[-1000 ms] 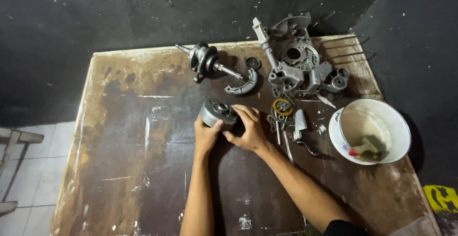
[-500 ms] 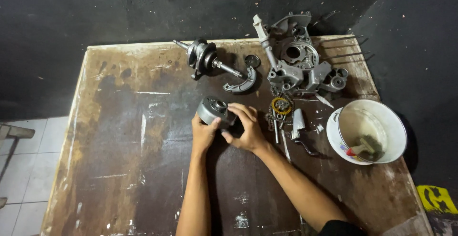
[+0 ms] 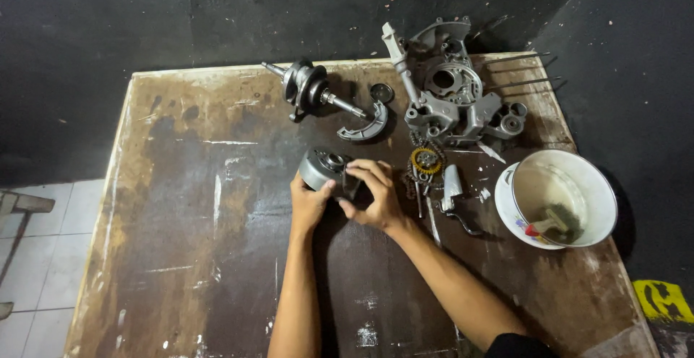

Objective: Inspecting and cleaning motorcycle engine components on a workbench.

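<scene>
A round grey metal drum-shaped engine part [image 3: 323, 167] sits tilted near the middle of the worn brown wooden table [image 3: 181, 220]. My left hand [image 3: 309, 202] grips it from below and the left side. My right hand [image 3: 374, 193] holds its right side, fingers curled over the rim. Both forearms reach in from the bottom edge of the view.
Behind the hands lie a crankshaft [image 3: 311, 90], a curved brake shoe [image 3: 365, 125], a small round cap [image 3: 382, 92] and a grey engine case [image 3: 452, 97]. A yellow gear with chain [image 3: 425, 161] and a small lever [image 3: 452, 184] lie right. A white bowl [image 3: 578, 177] holding a brush stands far right.
Both hands and the drum part stay in the same spot on the table; the head view has shifted slightly. The fingers of my right hand have adjusted a little on the rim.
</scene>
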